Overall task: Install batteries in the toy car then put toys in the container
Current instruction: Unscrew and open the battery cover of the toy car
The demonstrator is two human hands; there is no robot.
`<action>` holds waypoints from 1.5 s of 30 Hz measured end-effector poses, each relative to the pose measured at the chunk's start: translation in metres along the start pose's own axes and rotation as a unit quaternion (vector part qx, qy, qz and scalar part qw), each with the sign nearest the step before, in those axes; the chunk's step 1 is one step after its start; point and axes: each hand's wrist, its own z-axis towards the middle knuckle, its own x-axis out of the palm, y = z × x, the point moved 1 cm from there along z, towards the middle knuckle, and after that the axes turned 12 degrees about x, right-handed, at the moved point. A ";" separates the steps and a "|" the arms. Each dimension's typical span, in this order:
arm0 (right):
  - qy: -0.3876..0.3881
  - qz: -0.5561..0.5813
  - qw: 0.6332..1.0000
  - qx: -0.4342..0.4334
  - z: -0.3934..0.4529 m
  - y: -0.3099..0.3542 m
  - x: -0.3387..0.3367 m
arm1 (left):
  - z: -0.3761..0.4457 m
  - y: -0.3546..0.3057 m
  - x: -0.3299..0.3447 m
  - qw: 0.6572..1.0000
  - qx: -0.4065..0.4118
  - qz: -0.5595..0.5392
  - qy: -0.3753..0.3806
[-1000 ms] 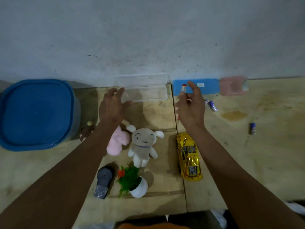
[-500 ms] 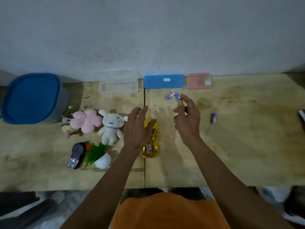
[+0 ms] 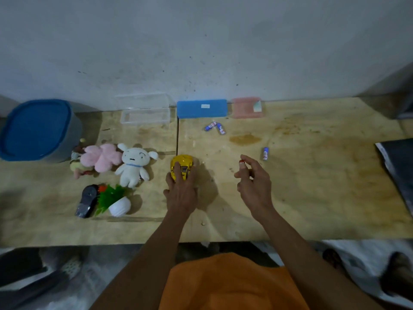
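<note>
Yellow glossy toy car (image 3: 182, 167), gripped by left hand (image 3: 181, 193) on table (image 3: 312, 186).

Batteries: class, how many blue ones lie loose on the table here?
3. Two blue batteries lie together near the blue case; a third lies alone just beyond the right hand. That hand pinches something small and red-tipped, possibly another.

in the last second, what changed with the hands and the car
The left hand came back from the clear box at the wall and now grips the yellow toy car. The right hand drew back from the blue case, still pinching a small red-tipped item. The plush toys, three loose batteries and blue-lidded container lie as before.
</note>
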 end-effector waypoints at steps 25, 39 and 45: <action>0.065 0.002 0.995 -0.071 -0.151 0.046 0.035 | -0.131 0.043 -0.061 0.794 0.042 -0.585 -0.162; 0.077 0.039 0.973 -0.215 -0.141 0.101 0.012 | -0.126 0.009 -0.079 0.737 0.055 -0.667 -0.091; 0.038 0.060 0.955 -0.289 -0.120 0.125 -0.013 | -0.109 -0.035 -0.093 0.790 0.131 -0.588 -0.113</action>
